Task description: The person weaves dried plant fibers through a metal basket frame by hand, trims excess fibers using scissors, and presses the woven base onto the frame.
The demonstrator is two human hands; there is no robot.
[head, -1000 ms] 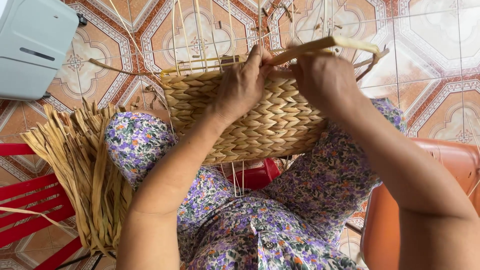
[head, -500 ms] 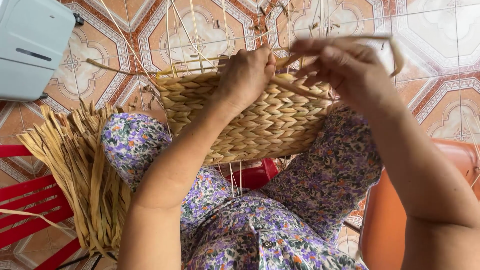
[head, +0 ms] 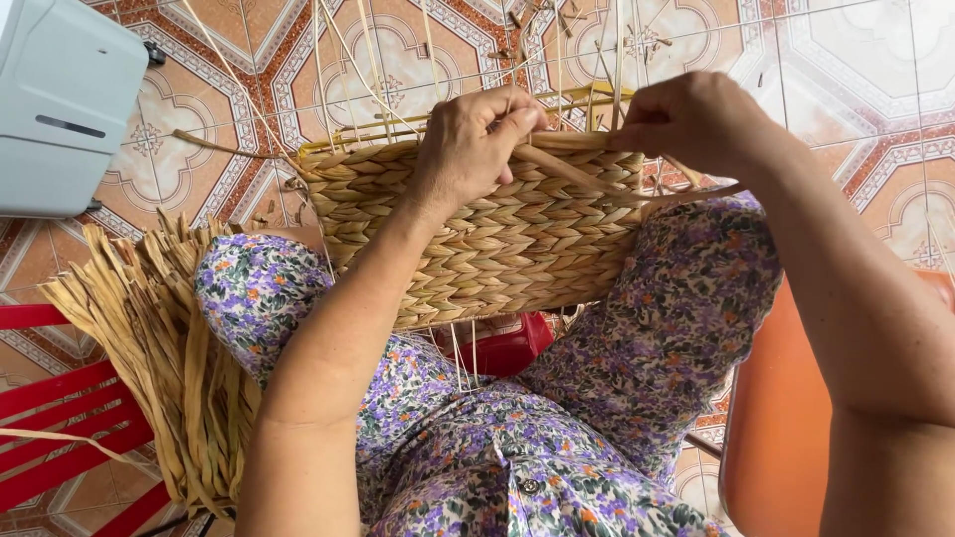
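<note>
A half-woven basket of pale, flat straw strands in a herringbone plait (head: 487, 234) rests on the person's lap, propped across both knees of a purple floral dress (head: 557, 438), its open rim pointing towards twelve o'clock. The left hand (head: 473, 144) sits on the rim near the basket's middle, fingers curled closed and pinching a loose, flattened straw strand (head: 572, 171) against the weave. The right hand (head: 691, 119), at about one o'clock from the left, is closed in a loose fist around the far end of that same strand, which runs slanting between the two hands. Thin upright stakes (head: 557, 60) rise from the rim. At eight o'clock lies a bundle of dry straw leaves (head: 149, 348) over a red slatted stool (head: 70, 418). A grey plastic box (head: 65, 109) sits at ten o'clock on the patterned floor tiles (head: 846, 60), and an orange plastic chair (head: 786, 447) stands at four o'clock
</note>
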